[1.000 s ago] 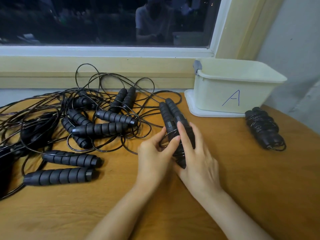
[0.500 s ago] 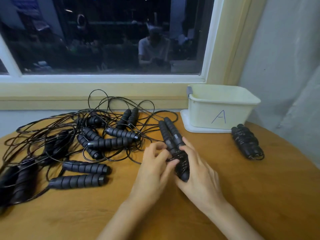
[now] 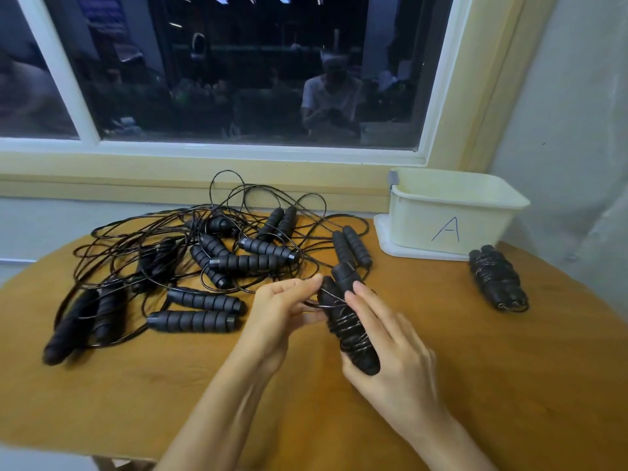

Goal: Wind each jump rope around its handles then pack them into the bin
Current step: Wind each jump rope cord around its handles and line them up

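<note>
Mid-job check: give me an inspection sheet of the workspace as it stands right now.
Surface: round wooden table, bare wood on the near side.
Job's things: half-wound rope in hand; one wound bundle lying by the right front corner of the cream bin marked A; the bin's bottom is hidden.
Clutter: nothing seen beyond the job's things.
Hands: right hand grips the half-wound rope's paired handles; left hand pinches its cord.
Cables: pile of loose ropes at the left, cords looping over one another.
Surroundings: dark window behind the table; pale wall at the right.
</note>
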The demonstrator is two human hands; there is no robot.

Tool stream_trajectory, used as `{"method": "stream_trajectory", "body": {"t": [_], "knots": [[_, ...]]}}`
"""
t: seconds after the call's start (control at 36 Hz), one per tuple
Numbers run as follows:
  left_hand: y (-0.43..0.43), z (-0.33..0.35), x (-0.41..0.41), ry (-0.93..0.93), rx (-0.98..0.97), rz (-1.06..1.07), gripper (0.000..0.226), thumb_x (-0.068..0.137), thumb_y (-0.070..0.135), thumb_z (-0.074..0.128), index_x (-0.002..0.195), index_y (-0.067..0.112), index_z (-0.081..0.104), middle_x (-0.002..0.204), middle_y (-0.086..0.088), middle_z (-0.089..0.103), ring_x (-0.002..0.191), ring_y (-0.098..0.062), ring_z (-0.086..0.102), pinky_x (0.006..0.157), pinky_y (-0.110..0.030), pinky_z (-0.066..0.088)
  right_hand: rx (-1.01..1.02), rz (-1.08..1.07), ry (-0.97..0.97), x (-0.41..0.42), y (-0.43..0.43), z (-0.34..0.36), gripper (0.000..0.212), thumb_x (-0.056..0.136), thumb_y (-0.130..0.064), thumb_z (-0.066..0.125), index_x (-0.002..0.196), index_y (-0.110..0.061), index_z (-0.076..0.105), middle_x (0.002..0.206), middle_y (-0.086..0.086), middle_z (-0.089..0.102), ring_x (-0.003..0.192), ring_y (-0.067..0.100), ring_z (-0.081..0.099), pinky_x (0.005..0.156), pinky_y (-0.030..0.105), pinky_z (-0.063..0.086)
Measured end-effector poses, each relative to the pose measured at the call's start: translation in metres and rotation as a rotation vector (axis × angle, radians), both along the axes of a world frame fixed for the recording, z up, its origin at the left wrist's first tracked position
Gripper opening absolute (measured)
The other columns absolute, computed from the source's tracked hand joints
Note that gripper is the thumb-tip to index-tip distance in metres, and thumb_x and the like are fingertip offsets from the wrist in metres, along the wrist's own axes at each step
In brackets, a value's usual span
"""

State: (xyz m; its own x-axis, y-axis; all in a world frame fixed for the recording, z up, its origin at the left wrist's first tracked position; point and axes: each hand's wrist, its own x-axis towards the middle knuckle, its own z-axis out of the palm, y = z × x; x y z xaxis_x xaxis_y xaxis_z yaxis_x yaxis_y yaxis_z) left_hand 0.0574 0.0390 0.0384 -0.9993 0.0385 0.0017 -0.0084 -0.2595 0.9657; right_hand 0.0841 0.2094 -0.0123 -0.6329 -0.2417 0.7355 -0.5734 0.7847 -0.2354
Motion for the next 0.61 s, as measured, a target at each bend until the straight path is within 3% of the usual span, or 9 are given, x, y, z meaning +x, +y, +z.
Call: {"method": "stream_trajectory", "body": {"t": [0.19, 0.28, 0.36, 0.47, 0.56, 0.61], "knots": [[-0.012, 0.014, 0.007, 0.065, -0.089, 0.005, 0.033, 0.077, 0.030, 0.068, 0.078, -0.003, 0.066, 0.068, -0.005, 0.068, 0.058, -0.011, 0.061, 0.051, -0.018, 0.044, 0.002, 0.117, 0.067, 0.001, 0.000, 0.006, 0.093, 0.067, -0.019, 0.084, 0.148, -0.024, 0.038, 0.153, -0.012, 0.038, 0.102, 0.012, 0.059, 0.076, 0.019, 0.055], [-0.013, 0.017, 0.007, 0.109, -0.132, 0.034, 0.031, 0.081, 0.029, 0.067, 0.068, 0.002, 0.059, 0.057, 0.000, 0.056, 0.052, -0.008, 0.048, 0.048, -0.018, 0.037, -0.012, 0.156, 0.083, 0.005, -0.006, 0.004, 0.091, 0.067, -0.018, 0.083, 0.147, -0.021, 0.040, 0.153, -0.012, 0.037, 0.103, 0.014, 0.061, 0.080, 0.018, 0.054], [-0.013, 0.019, 0.008, 0.110, -0.111, 0.016, 0.026, 0.083, 0.026, 0.066, 0.065, 0.007, 0.061, 0.057, 0.001, 0.059, 0.053, -0.008, 0.053, 0.049, -0.018, 0.040, -0.048, 0.149, 0.086, 0.008, -0.011, 0.001, 0.090, 0.066, -0.018, 0.085, 0.146, -0.019, 0.041, 0.152, -0.009, 0.039, 0.106, 0.016, 0.062, 0.085, 0.015, 0.050], [-0.010, 0.020, 0.010, -0.045, 0.038, -0.051, 0.018, 0.075, 0.028, 0.067, 0.066, 0.013, 0.074, 0.061, 0.002, 0.062, 0.055, -0.007, 0.057, 0.051, -0.017, 0.046, -0.086, 0.124, 0.089, 0.012, -0.014, 0.000, 0.096, 0.064, -0.017, 0.088, 0.147, -0.019, 0.039, 0.150, -0.008, 0.040, 0.111, 0.015, 0.060, 0.091, 0.011, 0.044], [-0.005, 0.019, 0.010, -0.175, 0.224, -0.089, 0.028, 0.075, 0.023, 0.064, 0.049, 0.015, 0.068, 0.051, 0.007, 0.057, 0.047, -0.005, 0.054, 0.051, -0.013, 0.045, -0.128, 0.111, 0.090, 0.013, -0.018, 0.000, 0.095, 0.066, -0.016, 0.086, 0.148, -0.021, 0.038, 0.152, -0.010, 0.039, 0.113, 0.013, 0.059, 0.095, 0.010, 0.041], [-0.001, 0.018, 0.011, -0.252, 0.352, -0.100, 0.021, 0.076, 0.021, 0.065, 0.057, 0.014, 0.067, 0.051, 0.007, 0.054, 0.046, -0.005, 0.051, 0.053, -0.014, 0.042, -0.161, 0.100, 0.079, 0.015, -0.020, 0.000, 0.097, 0.066, -0.016, 0.086, 0.149, -0.022, 0.036, 0.153, -0.012, 0.037, 0.118, 0.008, 0.055, 0.097, 0.009, 0.041]]}}
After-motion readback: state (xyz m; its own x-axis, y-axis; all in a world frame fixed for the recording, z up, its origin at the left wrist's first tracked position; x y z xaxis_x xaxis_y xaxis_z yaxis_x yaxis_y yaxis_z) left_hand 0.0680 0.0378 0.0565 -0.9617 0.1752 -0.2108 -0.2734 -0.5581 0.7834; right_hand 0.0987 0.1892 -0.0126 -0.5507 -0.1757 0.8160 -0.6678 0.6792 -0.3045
